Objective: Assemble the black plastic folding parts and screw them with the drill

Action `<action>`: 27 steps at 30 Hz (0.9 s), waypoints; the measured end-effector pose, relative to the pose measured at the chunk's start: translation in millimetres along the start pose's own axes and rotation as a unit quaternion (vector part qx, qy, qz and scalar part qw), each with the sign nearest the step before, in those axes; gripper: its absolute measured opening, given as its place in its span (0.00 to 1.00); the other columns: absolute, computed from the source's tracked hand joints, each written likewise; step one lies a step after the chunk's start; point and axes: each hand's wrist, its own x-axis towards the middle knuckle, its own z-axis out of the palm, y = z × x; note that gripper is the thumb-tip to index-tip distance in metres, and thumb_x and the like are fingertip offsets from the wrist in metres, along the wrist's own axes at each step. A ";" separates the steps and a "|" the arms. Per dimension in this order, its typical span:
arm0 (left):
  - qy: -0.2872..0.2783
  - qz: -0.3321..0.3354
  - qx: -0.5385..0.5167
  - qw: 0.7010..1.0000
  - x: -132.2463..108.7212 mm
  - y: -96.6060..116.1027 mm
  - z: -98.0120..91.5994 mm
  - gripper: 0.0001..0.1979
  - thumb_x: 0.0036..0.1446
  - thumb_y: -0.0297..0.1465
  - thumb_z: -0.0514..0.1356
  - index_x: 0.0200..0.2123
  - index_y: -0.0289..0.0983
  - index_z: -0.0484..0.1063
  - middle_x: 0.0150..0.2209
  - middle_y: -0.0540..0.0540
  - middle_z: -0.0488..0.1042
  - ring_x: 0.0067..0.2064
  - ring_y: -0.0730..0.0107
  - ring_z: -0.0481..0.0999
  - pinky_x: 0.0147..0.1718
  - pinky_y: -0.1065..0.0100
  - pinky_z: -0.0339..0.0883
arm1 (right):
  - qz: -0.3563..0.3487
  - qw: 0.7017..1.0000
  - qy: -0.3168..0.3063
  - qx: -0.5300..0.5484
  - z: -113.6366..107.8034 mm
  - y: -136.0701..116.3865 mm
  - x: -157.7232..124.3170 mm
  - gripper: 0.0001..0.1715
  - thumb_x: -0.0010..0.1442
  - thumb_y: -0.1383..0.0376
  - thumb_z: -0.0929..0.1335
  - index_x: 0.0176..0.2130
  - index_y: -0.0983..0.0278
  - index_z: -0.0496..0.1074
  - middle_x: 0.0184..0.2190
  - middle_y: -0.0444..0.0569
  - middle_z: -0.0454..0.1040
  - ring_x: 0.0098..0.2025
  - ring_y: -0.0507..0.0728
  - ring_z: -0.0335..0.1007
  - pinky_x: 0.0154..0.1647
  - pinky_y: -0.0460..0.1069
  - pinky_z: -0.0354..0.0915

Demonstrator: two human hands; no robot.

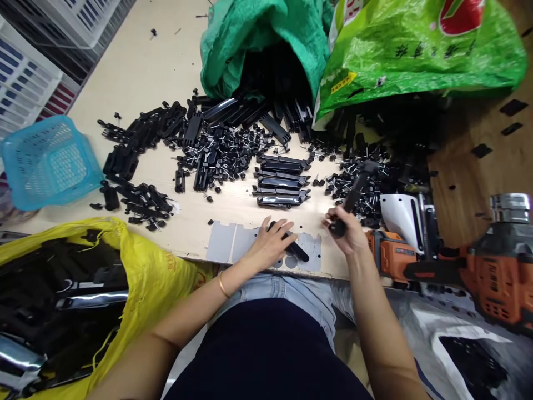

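Past navy shirt, gripping hammer-like tool in right hand, holding black part down on grey sheets with left hand; could bruise fingertips (bare, touching plastic!) through one stray swing.

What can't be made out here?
All in the head view:
Black part: middle hidden under the left hand.
Hammer-like tool: head blurred against dark pieces; part of the handle hidden by the right hand.
Teal-green sack: depths lost in shadow; top cut off by the upper edge.
Orange power tool: cut off by the right edge.
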 end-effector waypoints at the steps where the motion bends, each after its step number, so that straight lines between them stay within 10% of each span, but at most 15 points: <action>1: -0.025 0.022 0.003 0.999 4.0 -0.1 -4.8 0.14 0.52 0.22 0.58 0.44 0.38 0.67 0.52 0.40 0.68 0.60 0.55 0.61 0.61 0.47 0.43 | 0.003 0.999 -0.010 -0.033 2.6 7.4 -6.3 0.14 0.40 0.62 0.76 0.26 0.64 0.71 0.25 0.41 0.72 0.26 0.47 0.66 0.29 0.44 0.66; 8: -0.051 -0.261 -0.190 0.945 1.1 6.9 -26.5 0.12 0.62 0.34 0.52 0.46 0.35 0.59 0.31 0.47 0.72 0.32 0.63 0.74 0.33 0.64 0.68 | -0.065 0.996 -0.053 -0.025 34.8 28.2 -46.0 0.05 0.45 0.66 0.65 0.26 0.61 0.70 0.32 0.45 0.78 0.39 0.55 0.72 0.49 0.52 0.63; 14: -0.016 -0.240 -0.334 0.911 -14.0 25.1 -25.9 0.15 0.61 0.33 0.51 0.51 0.38 0.59 0.38 0.46 0.73 0.39 0.63 0.74 0.38 0.65 0.65 | -0.057 0.993 -0.102 0.001 70.0 39.7 -57.8 0.06 0.45 0.64 0.62 0.25 0.61 0.69 0.45 0.47 0.77 0.52 0.60 0.68 0.58 0.56 0.57; 27: 0.013 -0.222 -0.283 0.933 -36.8 39.6 -32.9 0.18 0.61 0.31 0.51 0.54 0.36 0.58 0.39 0.42 0.73 0.39 0.60 0.76 0.37 0.62 0.68 | -0.023 0.990 -0.120 -0.069 75.1 36.0 -64.4 0.05 0.46 0.65 0.66 0.29 0.62 0.67 0.30 0.47 0.79 0.35 0.57 0.74 0.41 0.54 0.69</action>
